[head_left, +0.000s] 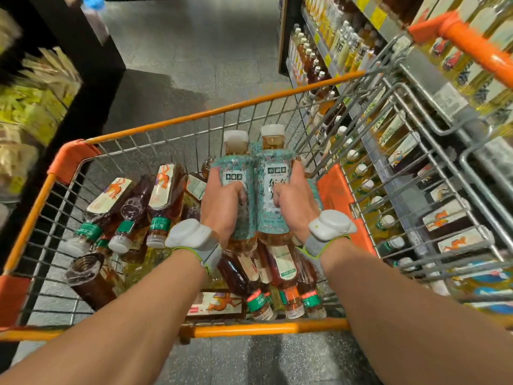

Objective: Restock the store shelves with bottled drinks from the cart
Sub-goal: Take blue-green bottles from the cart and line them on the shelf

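Pickup from the cart [177, 122] is judged underway: one teal-labelled tea bottle [234, 173] is gripped by the left hand [222, 204], another [274, 168] by the right hand [295, 201], above the basket. Next, placement upright on the drinks shelves [347, 51] alongside is required.

Wire cart [263, 327], orange rim, on grey speckled floor [194, 45] — brown tea bottles [163, 201] heaped lying on cart's bottom. Shelves [319, 43] right of cart — upright bottles [308, 56] in rows.
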The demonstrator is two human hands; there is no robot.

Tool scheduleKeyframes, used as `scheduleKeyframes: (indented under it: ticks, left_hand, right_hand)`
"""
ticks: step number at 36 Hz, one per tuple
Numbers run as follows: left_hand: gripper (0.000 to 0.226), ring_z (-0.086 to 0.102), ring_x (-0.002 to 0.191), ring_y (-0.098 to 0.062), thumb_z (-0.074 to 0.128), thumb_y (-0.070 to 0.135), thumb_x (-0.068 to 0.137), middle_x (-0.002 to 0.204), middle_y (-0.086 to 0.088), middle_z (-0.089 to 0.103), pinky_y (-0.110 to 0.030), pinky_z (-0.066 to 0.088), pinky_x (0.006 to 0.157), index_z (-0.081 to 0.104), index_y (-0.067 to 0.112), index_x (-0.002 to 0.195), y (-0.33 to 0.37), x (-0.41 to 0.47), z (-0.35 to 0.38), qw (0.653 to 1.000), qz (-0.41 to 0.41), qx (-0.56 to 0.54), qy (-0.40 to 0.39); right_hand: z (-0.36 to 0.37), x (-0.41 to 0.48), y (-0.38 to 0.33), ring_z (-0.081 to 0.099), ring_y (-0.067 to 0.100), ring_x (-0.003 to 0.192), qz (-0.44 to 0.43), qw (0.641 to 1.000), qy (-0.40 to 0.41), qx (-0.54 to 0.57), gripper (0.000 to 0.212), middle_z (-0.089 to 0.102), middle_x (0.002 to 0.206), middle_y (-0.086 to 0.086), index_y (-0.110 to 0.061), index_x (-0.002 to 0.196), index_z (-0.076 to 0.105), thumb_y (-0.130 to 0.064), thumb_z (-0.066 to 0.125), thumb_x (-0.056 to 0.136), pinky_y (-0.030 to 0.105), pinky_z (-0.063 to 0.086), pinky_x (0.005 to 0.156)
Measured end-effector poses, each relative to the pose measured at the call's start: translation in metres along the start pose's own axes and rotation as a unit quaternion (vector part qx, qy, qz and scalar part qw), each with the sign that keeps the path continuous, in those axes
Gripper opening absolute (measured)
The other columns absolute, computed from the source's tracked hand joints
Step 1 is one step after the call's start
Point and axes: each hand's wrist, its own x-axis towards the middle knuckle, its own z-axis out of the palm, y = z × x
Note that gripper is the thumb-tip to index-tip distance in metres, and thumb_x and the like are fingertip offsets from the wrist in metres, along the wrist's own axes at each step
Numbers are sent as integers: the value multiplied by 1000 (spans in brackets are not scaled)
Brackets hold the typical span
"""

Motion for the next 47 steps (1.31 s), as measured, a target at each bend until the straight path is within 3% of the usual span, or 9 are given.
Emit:
scheduleKeyframes:
  ticks: [3, 6, 9, 12, 16, 24, 37, 43, 47]
  left_hand:
    - [120, 57, 78, -31, 54, 39, 37, 119, -32, 62, -44, 42, 69, 28, 30, 154, 26, -10, -1, 1000, 21, -12, -15]
    - [108, 57, 100, -54, 56, 38, 37, 130, -40, 51, -52, 43, 67, 41, 23, 144, 52, -11, -6, 998, 48, 16, -27]
    - [110, 60, 80, -40, 56, 37, 38, 120, -34, 60, -54, 50, 66, 42, 19, 146, 85, -17, -9, 997, 69, 15, -25]
    - [109, 57, 59, -23, 54, 34, 38, 96, -24, 64, -35, 45, 50, 43, 7, 143, 133, -24, -10, 993, 108, -1, -39]
    - [93, 55, 65, -27, 52, 36, 38, 101, -25, 64, -44, 45, 58, 52, 13, 129, 195, -39, -10, 987, 152, 15, -47]
    - [50, 54, 65, -21, 53, 34, 41, 69, 3, 56, -58, 52, 61, 51, 30, 91, 272, -62, -19, 980, 189, 24, -65]
    - [56, 60, 99, -35, 53, 28, 58, 104, -1, 68, -59, 50, 90, 54, 37, 113, 389, -98, -5, 943, 290, 63, -152]
    - [53, 59, 79, -30, 52, 35, 51, 79, 15, 60, -66, 53, 73, 51, 45, 103, 432, -125, 14, 914, 336, 27, -228]
    - [56, 60, 74, -30, 53, 34, 51, 68, 19, 61, -67, 53, 73, 51, 48, 106, 449, -160, 34, 885, 366, 20, -288]
  right_hand:
    - [-3, -3, -7, 39, 17, 116, 15, 999, 18, 38, 93, 21, 164, 6, -22, 160, 4, -6, 50, 81, 45, 42, 104]
    - [-5, -7, -23, 47, 27, 125, 24, 996, 35, 75, 97, 24, 162, 8, -20, 160, 3, -17, 49, 75, 36, 40, 92]
    - [-15, -9, -51, 40, 22, 131, 7, 994, 50, 92, 100, 27, 161, 5, -17, 160, 9, -21, 48, 68, 30, 32, 95]
    - [-34, -11, -97, 49, 19, 92, -22, 991, 68, 113, 81, 47, 119, -8, -25, 150, 27, -17, 50, 74, 33, 39, 75]
    - [-60, -16, -150, 47, 18, 69, -59, 987, 91, 122, 88, 47, 91, -9, -23, 160, 11, -6, 48, 82, 36, 37, 59]
    - [-88, -49, -234, 50, 21, 110, -109, 977, 144, 112, 90, 49, 138, -5, -25, 158, 15, -10, 47, 75, 53, 43, 103]
    - [-130, -87, -324, 38, 18, 111, -94, 942, 307, 99, 80, 41, 126, -1, -17, 150, 29, -19, 48, 72, 40, 34, 96]
    - [-159, -131, -362, 29, 25, 146, -110, 896, 420, 91, 88, 26, 163, 2, -20, 160, 13, -7, 53, 83, 46, 28, 118]
    - [-187, -169, -375, 41, 19, 116, -113, 869, 471, 99, 89, 43, 130, -4, -12, 152, 31, -18, 46, 65, 38, 34, 99]
